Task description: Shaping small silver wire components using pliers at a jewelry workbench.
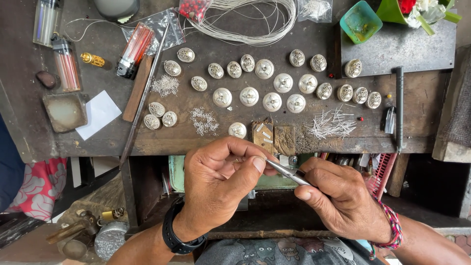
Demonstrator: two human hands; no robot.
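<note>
— What were the hands doing, seen from the head camera?

— The right hand (343, 196) had its grip closed on slim metal tweezers (287, 172), tips meeting the left hand (223, 176), whose thumb and fingers pinched something too small to tell, just before the table (196, 140) edge, near the silver ornaments (272, 101).

place: probably jewellery workshop | signs: worn workbench (206, 140), silver ornaments (271, 101), wire coil (245, 24)

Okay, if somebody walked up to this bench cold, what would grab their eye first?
Probably the rows of round silver ornaments spread across the dark workbench. Below the bench edge, the left hand pinches a small piece while the right hand works slim metal tweezers against it.
</note>
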